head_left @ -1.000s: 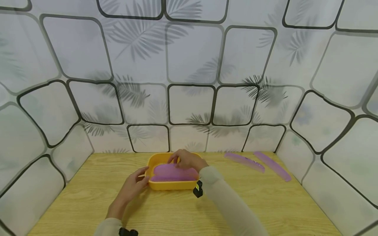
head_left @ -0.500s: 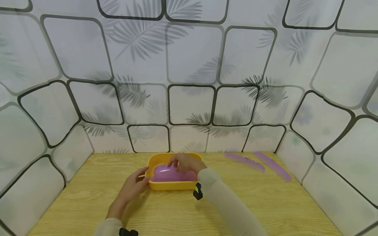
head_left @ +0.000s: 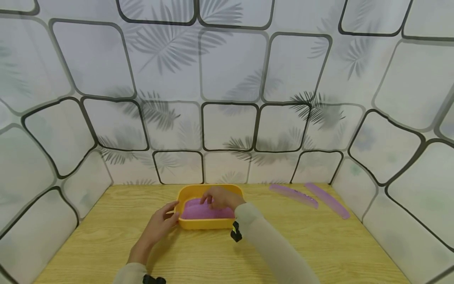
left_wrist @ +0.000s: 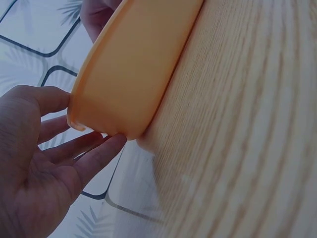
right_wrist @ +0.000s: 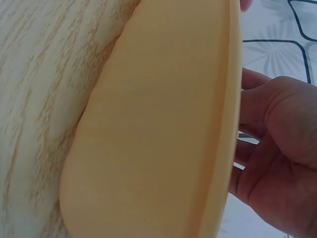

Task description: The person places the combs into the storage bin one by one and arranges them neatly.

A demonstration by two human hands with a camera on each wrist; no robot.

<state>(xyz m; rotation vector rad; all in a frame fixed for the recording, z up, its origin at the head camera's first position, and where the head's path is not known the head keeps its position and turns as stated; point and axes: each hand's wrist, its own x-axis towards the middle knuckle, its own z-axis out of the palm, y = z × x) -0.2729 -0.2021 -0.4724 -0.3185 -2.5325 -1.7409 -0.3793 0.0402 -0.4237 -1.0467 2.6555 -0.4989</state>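
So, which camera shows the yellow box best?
The head view: it looks into the box, showing purple stuff inside, though the right hand hides some. Both wrist views show just its outside and rim, closer.

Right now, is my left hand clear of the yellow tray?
No, in the left wrist view the left hand touches the tray with its fingertips.

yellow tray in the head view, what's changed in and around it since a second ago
The right hand has shifted slightly left and lower over the yellow tray, and the purple combs inside now look flatter together; whether it has let go is hidden. Unchanged: the left hand touching the tray's left end, and two purple combs on the table's right.
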